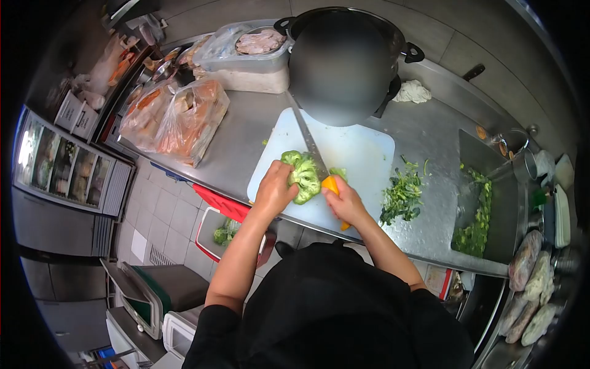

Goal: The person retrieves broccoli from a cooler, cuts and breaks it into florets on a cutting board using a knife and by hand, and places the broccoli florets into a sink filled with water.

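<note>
My left hand (275, 189) is closed on a broccoli head (301, 176), fingers wrapped round its left side, above the white cutting board (369, 144). In my right hand (345, 202) is a knife (309, 136) with an orange handle. Its long blade points away from me and lies against the right side of the broccoli. A small green piece (338, 173) shows just right of the blade. To the right of the board, a pile of cut green leaves and stalks (402, 192) rests on the steel counter (430, 227).
A large dark pot (393, 37) stands behind the board, partly covered by a blurred round patch. Bagged orange-and-pale food (190, 120) and a plastic tub (246, 58) sit at left. The sink (461, 184) at right holds green pieces. Below the counter, a bin (212, 224) contains broccoli.
</note>
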`<state>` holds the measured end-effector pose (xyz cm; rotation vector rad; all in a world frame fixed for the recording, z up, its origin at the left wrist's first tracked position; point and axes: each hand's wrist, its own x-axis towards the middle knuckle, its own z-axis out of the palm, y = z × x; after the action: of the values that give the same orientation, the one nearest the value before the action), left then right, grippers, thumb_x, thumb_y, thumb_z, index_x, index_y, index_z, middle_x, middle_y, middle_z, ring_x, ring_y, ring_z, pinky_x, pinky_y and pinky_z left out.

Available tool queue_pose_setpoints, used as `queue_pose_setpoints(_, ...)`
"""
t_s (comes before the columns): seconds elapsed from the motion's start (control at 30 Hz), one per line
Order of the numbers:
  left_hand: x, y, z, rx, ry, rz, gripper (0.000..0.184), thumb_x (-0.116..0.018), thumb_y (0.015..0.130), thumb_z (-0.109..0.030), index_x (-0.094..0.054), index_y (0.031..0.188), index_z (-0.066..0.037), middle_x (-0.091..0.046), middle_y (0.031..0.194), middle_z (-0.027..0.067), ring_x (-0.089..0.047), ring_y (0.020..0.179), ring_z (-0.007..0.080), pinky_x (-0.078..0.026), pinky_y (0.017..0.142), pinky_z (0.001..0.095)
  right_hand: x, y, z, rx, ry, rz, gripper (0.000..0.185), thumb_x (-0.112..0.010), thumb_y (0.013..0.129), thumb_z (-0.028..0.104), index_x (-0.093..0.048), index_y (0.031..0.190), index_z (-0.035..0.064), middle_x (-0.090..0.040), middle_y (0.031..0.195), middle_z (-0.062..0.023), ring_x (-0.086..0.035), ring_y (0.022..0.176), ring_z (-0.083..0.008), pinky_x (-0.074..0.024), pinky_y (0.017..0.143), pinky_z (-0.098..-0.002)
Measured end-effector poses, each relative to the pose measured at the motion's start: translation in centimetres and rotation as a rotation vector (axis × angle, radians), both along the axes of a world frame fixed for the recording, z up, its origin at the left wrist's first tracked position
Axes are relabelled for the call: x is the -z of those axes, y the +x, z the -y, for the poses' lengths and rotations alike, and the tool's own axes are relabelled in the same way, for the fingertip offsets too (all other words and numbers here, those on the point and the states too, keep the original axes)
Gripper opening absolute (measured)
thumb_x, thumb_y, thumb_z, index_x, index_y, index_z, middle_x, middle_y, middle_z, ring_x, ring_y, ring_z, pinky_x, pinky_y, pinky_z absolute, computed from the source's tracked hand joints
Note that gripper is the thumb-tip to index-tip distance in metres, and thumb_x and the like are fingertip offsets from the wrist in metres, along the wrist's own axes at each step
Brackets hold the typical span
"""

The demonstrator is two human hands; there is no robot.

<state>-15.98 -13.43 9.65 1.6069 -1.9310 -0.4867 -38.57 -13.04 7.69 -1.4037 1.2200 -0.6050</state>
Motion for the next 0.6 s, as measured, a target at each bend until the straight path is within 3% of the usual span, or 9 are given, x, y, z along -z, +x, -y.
queue_pose_setpoints(0.03,-0.4,-0.2,-0.2,0.051,-0.025,0.009,0.039,-0.074,0.074,-0.008,-0.060,0.109,0.001,-0.057,0.106,0.0181,-0.060,0.100,0.0381,-0.051,0.086,0.0446,0.1,-0.4,-0.5,0.079,-0.212,-0.112,0.038,-0.059,0.097,0.028,-0.050,0.125,0.0049,-0.068,0.094,-0.0259,-0.066,0.086,-0.0473,-0.0509,0.073,-0.0523)
queue_pose_setpoints(0.17,-0.5,-1.4,-0.4,0.146,-0.113,0.035,0.037,-0.072,0.073,-0.003,-0.061,0.109,-0.001,-0.057,0.106,0.0167,-0.059,0.103,0.0378,-0.050,0.088,0.0442,-1.2,-0.3,-1.4,0.117,-0.372,-0.140,0.044,-0.061,0.097,0.031,-0.050,0.132,0.0060,-0.069,0.098,-0.0243,-0.068,0.091,-0.0439,-0.0524,0.077,-0.0484)
queue_pose_setpoints(0.23,-0.5,-1.8,-0.4,0.162,-0.127,0.048,0.037,-0.072,0.073,-0.002,-0.061,0.109,-0.001,-0.057,0.106,0.0166,-0.059,0.103,0.0378,-0.050,0.088,0.0442,-1.2,0.7,-1.8,0.096,-0.531,-0.139,0.039,-0.059,0.097,0.029,-0.050,0.128,0.0055,-0.068,0.094,-0.0266,-0.066,0.086,-0.0476,-0.0517,0.073,-0.0518)
queue_pose_setpoints(0.37,-0.1,-1.4,0.0,0.155,-0.139,0.049,0.037,-0.072,0.073,-0.002,-0.061,0.109,-0.001,-0.057,0.105,0.0164,-0.059,0.102,0.0375,-0.051,0.088,0.0441,1.5,1.0,0.0,0.006,-0.449,-0.240,0.040,-0.059,0.097,0.028,-0.050,0.128,0.0057,-0.068,0.091,-0.0260,-0.066,0.083,-0.0476,-0.0518,0.071,-0.0517)
queue_pose_setpoints(0.47,-0.5,-1.6,0.0,0.165,-0.129,0.050,0.038,-0.072,0.072,-0.002,-0.061,0.108,-0.001,-0.057,0.105,0.0164,-0.059,0.102,0.0376,-0.050,0.087,0.0444,0.5,-0.1,1.4,-0.080,-0.336,-0.159,0.044,-0.061,0.097,0.031,-0.050,0.130,0.0041,-0.068,0.100,-0.0244,-0.067,0.092,-0.0417,-0.0523,0.079,-0.0475)
queue_pose_setpoints(0.53,-0.6,-2.0,0.2,0.170,-0.144,0.056,0.037,-0.072,0.072,-0.002,-0.061,0.108,-0.001,-0.057,0.104,0.0165,-0.059,0.101,0.0378,-0.050,0.087,0.0447,-2.3,-0.8,1.7,-0.120,0.205,-0.018,0.042,-0.061,0.096,0.031,-0.052,0.127,0.0029,-0.068,0.101,-0.0236,-0.067,0.093,-0.0398,-0.0517,0.080,-0.0463)
queue_pose_setpoints(0.57,-0.6,-2.1,0.2,0.167,-0.151,0.062,0.037,-0.072,0.072,-0.003,-0.061,0.108,0.000,-0.057,0.103,0.0166,-0.058,0.100,0.0380,-0.050,0.086,0.0450,-1.7,-0.8,1.5,-0.116,0.198,-0.019,0.042,-0.061,0.096,0.031,-0.052,0.127,0.0029,-0.068,0.101,-0.0236,-0.067,0.093,-0.0398,-0.0517,0.080,-0.0463)
queue_pose_setpoints(0.6,-0.7,-2.0,0.2,0.168,-0.160,0.063,0.037,-0.072,0.072,-0.003,-0.061,0.108,0.000,-0.057,0.103,0.0166,-0.058,0.100,0.0380,-0.050,0.086,0.0450,-0.3,-0.6,1.1,-0.092,-0.038,-0.080,0.039,-0.061,0.096,0.029,-0.052,0.124,0.0029,-0.067,0.102,-0.0255,-0.065,0.094,-0.0427,-0.0509,0.081,-0.0478)
